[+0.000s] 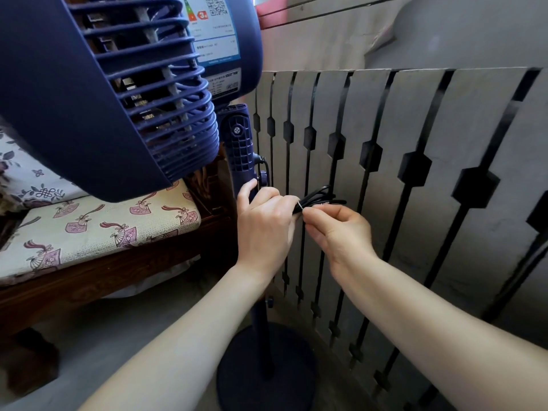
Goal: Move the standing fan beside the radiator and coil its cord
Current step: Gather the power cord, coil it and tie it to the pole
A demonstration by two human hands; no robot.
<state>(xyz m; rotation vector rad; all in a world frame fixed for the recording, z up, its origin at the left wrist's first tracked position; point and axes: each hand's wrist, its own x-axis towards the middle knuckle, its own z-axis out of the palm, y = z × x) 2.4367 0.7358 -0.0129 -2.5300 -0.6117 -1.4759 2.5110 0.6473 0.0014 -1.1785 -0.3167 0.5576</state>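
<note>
Cord [318, 197], black, limp and light, is bundled into loops beside the fan pole [261, 321], against the slatted radiator cover [444, 173]. Left hand [264, 229] is closed round the bundle's middle; right hand [338, 232] pinches what seems a thin wire tie there, the best place to hold.

fan [89, 93]: dark navy blue all over, grille, neck, pole and round base alike
label on fan [215, 31]: white with a blue border, a black square code, and green, yellow and red arrows
cord [321, 197]: black
tie on cord [300, 205]: silvery white
radiator cover [444, 173]: pale grey panel with black vertical slots, each widening into a hexagon
cushion [98, 226]: cream, printed with pink and mauve fans
bench [89, 277]: dark reddish-brown wood
floor [98, 351]: grey
</note>
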